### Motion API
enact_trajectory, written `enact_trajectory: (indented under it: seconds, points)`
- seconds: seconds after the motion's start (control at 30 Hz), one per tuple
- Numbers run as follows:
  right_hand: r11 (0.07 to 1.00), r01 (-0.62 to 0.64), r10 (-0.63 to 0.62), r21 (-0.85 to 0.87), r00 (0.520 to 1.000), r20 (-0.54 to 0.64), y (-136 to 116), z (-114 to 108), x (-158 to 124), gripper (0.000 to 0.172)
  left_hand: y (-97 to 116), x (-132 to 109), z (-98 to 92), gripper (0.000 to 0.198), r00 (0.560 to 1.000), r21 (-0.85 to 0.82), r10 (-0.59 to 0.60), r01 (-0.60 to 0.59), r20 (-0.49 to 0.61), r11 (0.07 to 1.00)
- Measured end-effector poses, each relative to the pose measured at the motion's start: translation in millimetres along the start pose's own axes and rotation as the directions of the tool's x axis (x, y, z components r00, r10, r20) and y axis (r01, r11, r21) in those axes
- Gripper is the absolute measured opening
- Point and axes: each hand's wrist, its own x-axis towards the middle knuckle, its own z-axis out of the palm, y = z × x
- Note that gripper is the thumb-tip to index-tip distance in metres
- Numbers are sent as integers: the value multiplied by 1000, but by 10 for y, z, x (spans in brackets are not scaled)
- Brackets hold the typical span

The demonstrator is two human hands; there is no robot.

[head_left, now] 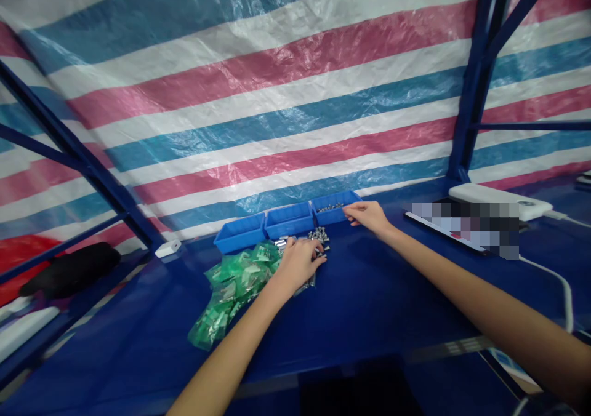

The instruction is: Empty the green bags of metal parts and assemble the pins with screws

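My left hand (300, 261) rests palm down on a small heap of loose silver metal parts (319, 236) on the blue table (369, 305); its fingers curl over them, so what they hold is hidden. My right hand (367, 214) reaches to the front rim of the rightmost of three blue bins (333, 209), fingers pinched together at its edge. That bin holds several small metal parts. The middle bin (290, 220) and left bin (240, 234) stand in a row beside it. A pile of green plastic bags (231, 293) lies left of my left hand.
A striped red, white and blue tarp hangs behind the table. Blue steel frame posts (475, 96) stand at both sides. A white device (501, 202) with a cable lies at the right, next to a flat slab. A black object (69, 269) sits at the far left.
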Motion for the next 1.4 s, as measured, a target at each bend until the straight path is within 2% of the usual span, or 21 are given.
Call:
enact_trajectory:
  seconds: [0.1, 0.23, 0.3, 0.37, 0.47, 0.6, 0.7, 0.93, 1.07, 1.23, 1.4]
  points:
    - [998, 6, -8, 61, 1000, 19, -67, -51, 33, 21, 19, 3, 37, 11, 1000, -30, 19, -19, -8, 999]
    - [974, 122, -157, 191, 971, 181, -90, -48, 31, 42, 22, 7, 56, 11, 999, -49, 35, -36, -21, 998]
    - [977, 161, -191, 137, 950, 245, -69, -20, 5, 42, 26, 10, 54, 12, 999, -58, 35, -36, -22, 998]
    - [981, 193, -190, 20, 927, 323, -34, 19, -33, 34, 33, 11, 49, 13, 999, -74, 31, -33, -22, 997]
    - [952, 287, -206, -104, 856, 474, 20, 80, -94, 25, 39, 5, 41, 11, 1000, -69, 23, -25, -21, 997]
    - [905, 404, -227, -135, 727, 649, 47, 123, -161, 24, 29, -10, 36, 10, 998, 3, 11, -11, -59, 1000]
    - [881, 445, -217, -162, 685, 696, 26, 123, -199, 26, 17, -13, 27, 14, 998, 26, 2, 0, -59, 1000]
    - [909, 398, -204, -122, 681, 703, -13, 138, -240, 27, -8, -11, 41, 17, 1000, -46, 24, -24, -18, 999]
    - [923, 372, -201, -98, 683, 703, -43, 151, -273, 27, -31, -5, 68, 17, 997, -34, 36, -39, -73, 999]
    - [945, 315, -179, -89, 723, 667, -101, 180, -322, 26, -20, 12, 32, 16, 988, -13, -18, 16, -156, 1000]
    - [980, 188, -114, -58, 784, 610, -163, 209, -371, 26, -5, 14, 23, 15, 976, -61, -33, 20, -214, 998]
